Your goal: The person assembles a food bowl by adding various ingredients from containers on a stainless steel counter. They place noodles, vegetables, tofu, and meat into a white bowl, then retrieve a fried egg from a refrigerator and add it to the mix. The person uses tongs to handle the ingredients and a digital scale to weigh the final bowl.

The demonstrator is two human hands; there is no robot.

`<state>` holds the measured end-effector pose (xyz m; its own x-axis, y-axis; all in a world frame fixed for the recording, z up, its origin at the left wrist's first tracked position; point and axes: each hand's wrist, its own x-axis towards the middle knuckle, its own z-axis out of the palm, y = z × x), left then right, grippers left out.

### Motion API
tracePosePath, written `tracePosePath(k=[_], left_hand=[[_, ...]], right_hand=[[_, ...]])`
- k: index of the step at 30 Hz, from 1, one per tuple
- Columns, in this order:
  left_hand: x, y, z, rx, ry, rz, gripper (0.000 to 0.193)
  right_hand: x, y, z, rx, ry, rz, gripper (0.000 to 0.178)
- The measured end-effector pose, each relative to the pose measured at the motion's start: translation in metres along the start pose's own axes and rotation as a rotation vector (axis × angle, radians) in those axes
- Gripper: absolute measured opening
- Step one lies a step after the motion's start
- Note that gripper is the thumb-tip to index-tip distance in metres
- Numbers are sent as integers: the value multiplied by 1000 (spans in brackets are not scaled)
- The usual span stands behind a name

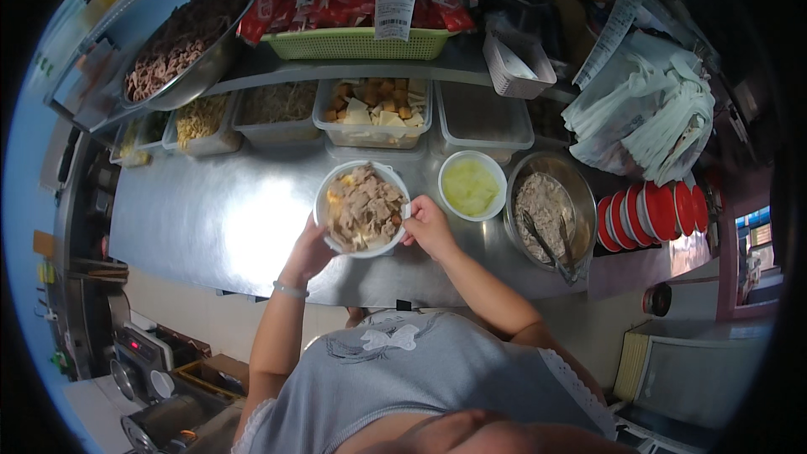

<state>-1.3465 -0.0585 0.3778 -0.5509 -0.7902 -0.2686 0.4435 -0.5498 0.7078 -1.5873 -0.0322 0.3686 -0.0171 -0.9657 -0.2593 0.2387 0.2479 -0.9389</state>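
Observation:
Over the steel counter, both hands hold a round white bowl (371,253) filled with sliced brownish meat (368,206), with some yellow and pale bits showing at its left. My left hand (311,250) is closed around the bowl's lower left side, its fingers partly hidden by the wall. At the right rim, my right hand (427,227) pinches the edge between thumb and fingers. Just right of that hand stands a white tub (502,193) of pale green, translucent pieces (471,186). Beyond it is a steel bowl (592,223) of shredded pale meat with metal tongs (548,240) resting inside.
Along the counter's back stand clear containers, one with tofu pieces (376,105). A shelf above carries a big metal bowl (172,94) of dark meat and a green basket (357,46) of red packets. Plastic bags (647,109) and red-and-white stacked lids (647,212) are at right.

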Motion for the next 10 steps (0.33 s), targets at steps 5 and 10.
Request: tracePosePath(k=[5, 10], left_hand=[[-51, -36, -16, -103, 105, -17, 64], [-94, -47, 10, -154, 152, 167, 78]], right_hand=[[-17, -19, -1, -171, -297, 98, 20], [-16, 0, -21, -532, -465, -203, 74]])
